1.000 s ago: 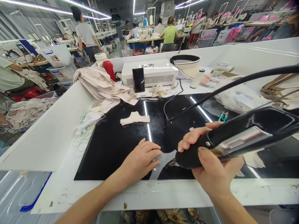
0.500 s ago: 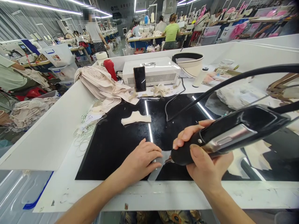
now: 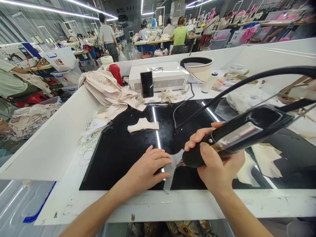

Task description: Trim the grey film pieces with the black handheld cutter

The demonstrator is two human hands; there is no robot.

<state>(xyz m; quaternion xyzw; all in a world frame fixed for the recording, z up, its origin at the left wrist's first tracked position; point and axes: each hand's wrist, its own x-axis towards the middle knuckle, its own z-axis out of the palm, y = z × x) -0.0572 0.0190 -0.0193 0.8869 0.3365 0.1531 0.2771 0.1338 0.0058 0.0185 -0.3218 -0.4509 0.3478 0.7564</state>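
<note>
Tool (image 3: pixel 232 136) gripped in my right hand (image 3: pixel 218 168), tip (image 3: pixel 180 163) toward nine o'clock, I should press the grey strip (image 3: pixel 174 160) flat with my spread left hand (image 3: pixel 148 168).

A white worktable (image 3: pixel 172 205) is carrying a glossy black flat sheet (image 3: pixel 118 158), where a thin translucent grey piece (image 3: pixel 172 167) is lying near and a cream curved-edged piece (image 3: pixel 143 125) farther left. On the far side, a white vented box (image 3: pixel 164 81) is standing right of folded beige cloth (image 3: pixel 106 89).

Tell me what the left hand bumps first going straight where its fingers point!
The left hand would likely bump the tool in the right hand, across the grey strip; depth is unclear.
</note>
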